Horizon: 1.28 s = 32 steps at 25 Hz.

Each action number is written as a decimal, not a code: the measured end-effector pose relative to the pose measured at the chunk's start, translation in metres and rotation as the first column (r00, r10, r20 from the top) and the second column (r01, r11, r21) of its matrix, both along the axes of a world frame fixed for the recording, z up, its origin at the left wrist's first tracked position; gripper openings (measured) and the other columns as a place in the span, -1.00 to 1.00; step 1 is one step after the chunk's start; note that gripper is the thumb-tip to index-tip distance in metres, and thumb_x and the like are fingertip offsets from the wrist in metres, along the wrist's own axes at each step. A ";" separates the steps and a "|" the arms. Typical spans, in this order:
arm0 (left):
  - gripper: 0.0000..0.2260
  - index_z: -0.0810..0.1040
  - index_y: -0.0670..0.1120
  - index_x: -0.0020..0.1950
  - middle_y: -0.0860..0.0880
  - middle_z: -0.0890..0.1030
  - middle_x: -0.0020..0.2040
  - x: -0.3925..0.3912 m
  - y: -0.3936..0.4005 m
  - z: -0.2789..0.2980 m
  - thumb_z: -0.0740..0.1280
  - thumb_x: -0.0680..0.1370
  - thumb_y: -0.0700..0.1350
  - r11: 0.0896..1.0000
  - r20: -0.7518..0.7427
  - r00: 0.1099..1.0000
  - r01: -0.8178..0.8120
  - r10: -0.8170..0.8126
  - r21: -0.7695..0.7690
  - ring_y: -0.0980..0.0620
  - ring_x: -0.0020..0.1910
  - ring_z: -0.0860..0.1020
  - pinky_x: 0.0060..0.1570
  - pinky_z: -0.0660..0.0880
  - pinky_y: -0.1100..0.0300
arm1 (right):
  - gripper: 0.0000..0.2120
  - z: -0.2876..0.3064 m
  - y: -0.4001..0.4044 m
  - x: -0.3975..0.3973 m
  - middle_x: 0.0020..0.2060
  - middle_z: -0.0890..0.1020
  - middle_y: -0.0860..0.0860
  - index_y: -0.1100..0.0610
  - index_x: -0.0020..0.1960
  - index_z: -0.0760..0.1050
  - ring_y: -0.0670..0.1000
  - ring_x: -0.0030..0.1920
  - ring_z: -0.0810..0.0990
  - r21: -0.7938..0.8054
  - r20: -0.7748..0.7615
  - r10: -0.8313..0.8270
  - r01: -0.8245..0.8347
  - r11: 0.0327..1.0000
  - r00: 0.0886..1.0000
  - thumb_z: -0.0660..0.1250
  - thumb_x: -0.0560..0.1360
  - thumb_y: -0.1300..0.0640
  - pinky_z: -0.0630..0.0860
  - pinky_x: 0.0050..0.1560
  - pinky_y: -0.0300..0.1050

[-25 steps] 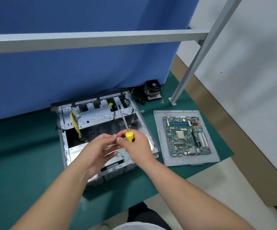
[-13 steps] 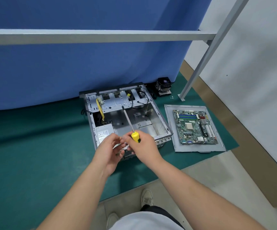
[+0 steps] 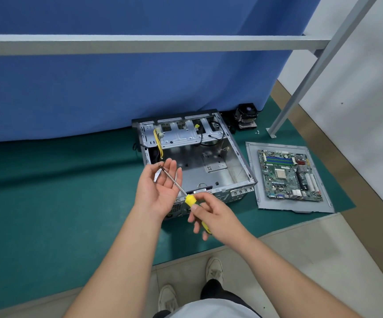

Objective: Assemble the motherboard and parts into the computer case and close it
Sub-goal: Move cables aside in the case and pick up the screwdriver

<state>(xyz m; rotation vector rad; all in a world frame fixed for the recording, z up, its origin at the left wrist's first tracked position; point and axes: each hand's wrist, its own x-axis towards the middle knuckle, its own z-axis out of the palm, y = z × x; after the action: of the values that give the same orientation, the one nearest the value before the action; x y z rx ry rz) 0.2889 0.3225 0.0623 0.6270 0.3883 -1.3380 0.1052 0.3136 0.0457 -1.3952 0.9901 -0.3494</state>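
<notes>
Screwdriver shaft angled up-left, tip over left hand, fingers spread; right hand fingers pinching yellow handle.

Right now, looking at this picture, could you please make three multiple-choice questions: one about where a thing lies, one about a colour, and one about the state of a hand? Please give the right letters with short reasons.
1. Where does the motherboard lie?
A. inside the computer case
B. on a grey panel to the right of the computer case
C. in the left hand

2. What colour is the screwdriver handle?
A. red
B. black
C. yellow

3. How is the left hand?
A. open, palm up, fingers straight
B. closed in a fist
C. gripping the case wall

Answers:
1 B: the board rests on the grey panel on the green mat, apart from the open computer case.
2 C: the handle held by the right hand is yellow.
3 A: the fingers are straight, and the screwdriver shaft crosses in front of them.
</notes>
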 end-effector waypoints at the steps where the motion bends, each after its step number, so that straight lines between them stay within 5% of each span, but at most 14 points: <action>1: -0.91 0.66 -0.21 -0.05 -0.11 0.73 0.02 0.000 0.002 -0.001 0.38 0.52 -0.23 1.000 -0.012 1.000 -0.012 0.012 0.002 -0.04 0.00 0.73 -0.09 0.66 0.00 | -0.82 -0.001 0.002 -0.003 -0.24 0.68 0.03 -0.08 0.25 0.52 0.03 -0.35 0.59 -0.002 0.003 -0.035 0.035 0.999 0.999 0.30 0.66 0.06 0.44 -0.49 -0.17; 4: -0.93 0.63 -0.20 -0.07 -0.12 0.73 0.02 -0.004 0.004 -0.004 0.36 0.52 -0.23 0.999 -0.024 0.999 -0.030 0.030 0.010 -0.04 -0.01 0.73 -0.08 0.67 0.00 | -0.79 -0.007 0.007 -0.007 -0.31 0.65 0.01 -0.27 0.23 0.57 -0.03 -0.41 0.51 -0.047 -0.015 -0.110 0.110 0.993 0.994 0.33 0.64 -0.03 0.39 -0.47 -0.27; 12: -0.77 0.71 -0.22 -0.30 -0.14 0.73 0.00 -0.006 0.007 -0.010 0.35 0.52 -0.24 0.999 -0.030 0.999 -0.043 0.043 -0.014 -0.04 -0.03 0.73 -0.03 0.67 -0.02 | -0.79 -0.011 0.013 -0.004 -0.36 0.60 0.00 -0.22 0.25 0.59 -0.06 -0.41 0.47 -0.064 -0.007 -0.130 0.129 0.990 0.992 0.33 0.64 -0.03 0.45 -0.36 -0.24; 20: -0.89 0.66 -0.24 -0.09 -0.17 0.72 -0.01 -0.005 0.016 -0.013 0.36 0.56 -0.24 0.998 0.027 0.998 -0.050 0.051 -0.034 -0.05 -0.02 0.73 0.06 0.65 -0.16 | -0.77 -0.013 0.022 0.001 -0.34 0.59 0.00 -0.13 0.29 0.59 -0.11 -0.44 0.45 -0.012 0.016 -0.151 0.151 0.988 0.988 0.33 0.65 0.01 0.40 -0.44 -0.31; 27: -0.91 0.58 -0.24 0.02 -0.18 0.73 -0.07 -0.001 0.019 -0.024 0.37 0.60 -0.21 0.995 0.163 0.987 -0.017 0.001 0.094 -0.09 -0.02 0.74 -0.06 0.68 -0.14 | -0.74 -0.015 0.033 0.003 -0.12 0.67 -0.34 -0.23 0.29 0.56 -0.17 -0.20 0.70 -0.255 -0.100 -0.186 0.155 0.955 0.977 0.37 0.61 -0.07 0.48 -0.21 -0.42; 32: -0.87 0.62 -0.20 0.09 -0.18 0.74 -0.02 -0.001 0.023 -0.030 0.43 0.59 -0.18 0.990 0.174 0.984 0.006 -0.031 0.142 -0.07 -0.01 0.74 -0.16 0.68 -0.13 | -0.78 -0.020 0.042 0.007 -0.20 0.67 -0.19 -0.25 0.24 0.57 -0.14 -0.27 0.66 -0.167 -0.081 -0.187 0.171 0.971 0.979 0.36 0.61 -0.06 0.55 -0.26 -0.24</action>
<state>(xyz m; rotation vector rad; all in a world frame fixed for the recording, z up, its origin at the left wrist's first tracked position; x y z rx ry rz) 0.2880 0.3457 0.0324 0.8622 0.3360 -1.2692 0.1123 0.3553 0.0254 -1.4811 1.1934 -0.5087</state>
